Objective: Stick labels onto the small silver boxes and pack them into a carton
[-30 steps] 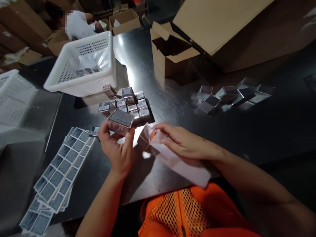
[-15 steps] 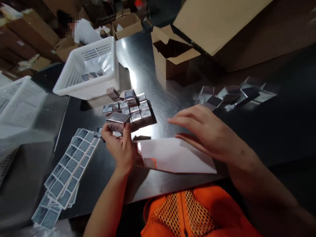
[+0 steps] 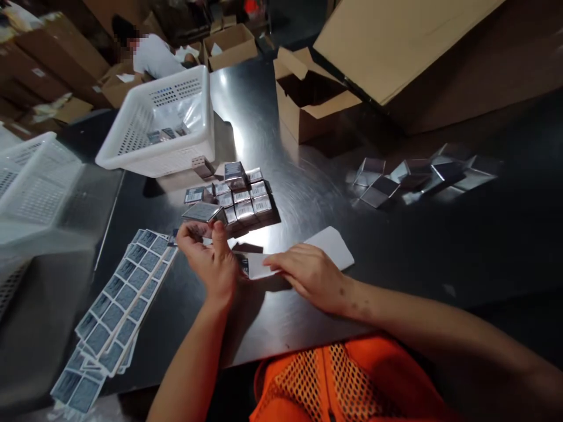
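Observation:
My left hand (image 3: 210,259) holds a small silver box (image 3: 203,213) just above the dark metal table (image 3: 308,193). My right hand (image 3: 310,274) lies flat on a white paper sheet (image 3: 329,245), fingertips at its left end, close to my left hand. Behind the held box stands a cluster of several small silver boxes with barcode labels (image 3: 241,193). Sheets of grey-blue stickers (image 3: 115,308) lie to the left of my left arm.
A white plastic basket (image 3: 162,120) stands behind the boxes, another white basket (image 3: 30,176) at the left. An open cardboard box (image 3: 308,97) and a large cardboard sheet (image 3: 396,41) are at the back right. Flattened silver cartons (image 3: 413,173) lie right. A person sits beyond the table.
My right hand has come down from above the table onto the left end of the white sheet. My left hand has tilted the silver box flatter.

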Demonstrator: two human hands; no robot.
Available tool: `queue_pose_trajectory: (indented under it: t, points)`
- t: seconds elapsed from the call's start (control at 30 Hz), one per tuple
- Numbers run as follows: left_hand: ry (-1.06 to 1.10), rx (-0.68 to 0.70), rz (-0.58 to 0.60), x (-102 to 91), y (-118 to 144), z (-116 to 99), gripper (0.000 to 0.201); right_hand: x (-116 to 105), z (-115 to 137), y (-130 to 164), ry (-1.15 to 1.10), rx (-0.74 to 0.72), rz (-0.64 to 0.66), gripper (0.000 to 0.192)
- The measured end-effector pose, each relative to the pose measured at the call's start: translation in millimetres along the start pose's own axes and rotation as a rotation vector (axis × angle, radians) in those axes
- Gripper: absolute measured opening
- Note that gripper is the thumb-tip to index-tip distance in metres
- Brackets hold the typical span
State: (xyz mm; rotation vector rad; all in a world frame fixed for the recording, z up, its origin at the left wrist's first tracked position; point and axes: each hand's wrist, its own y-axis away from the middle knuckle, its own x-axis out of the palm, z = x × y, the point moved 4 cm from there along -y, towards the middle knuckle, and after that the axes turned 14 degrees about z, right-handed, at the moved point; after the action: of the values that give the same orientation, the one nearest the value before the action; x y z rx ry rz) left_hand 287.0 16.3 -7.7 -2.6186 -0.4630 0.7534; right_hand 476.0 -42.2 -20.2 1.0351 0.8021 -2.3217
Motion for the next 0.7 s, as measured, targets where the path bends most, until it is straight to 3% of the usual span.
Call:
queue_pose_trajectory:
  t: [0.1, 0.33, 0.47, 0.57, 0.63, 0.7]
  points:
    - [0.039, -0.022, 0.002, -0.8, -1, 4, 0.037, -6, 0, -1, 0.017, -0.005, -0.033, 0.014]
    - [0.119, -0.123, 0.049, -0.2, -9, 14, 0.040, -8, 25, 0, 0.464, -0.260, -0.191, 0.010]
    - [0.140, -0.183, 0.114, 4.4, -7, 15, 0.040, -9, 38, 4, 0.523, -0.360, -0.211, 0.013]
    - [0.169, -0.212, 0.168, 7.8, -5, 11, 0.047, -10, 44, 7, 0.351, -0.536, -0.192, 0.013]
    - [0.165, -0.203, 0.177, 8.3, -2, 8, 0.052, -18, 45, 8, 0.092, -0.629, -0.208, 0.013]
    - [0.203, -0.169, 0.203, 9.4, 1, 4, 0.058, -33, 39, 7, -0.224, -0.619, -0.250, 0.013]
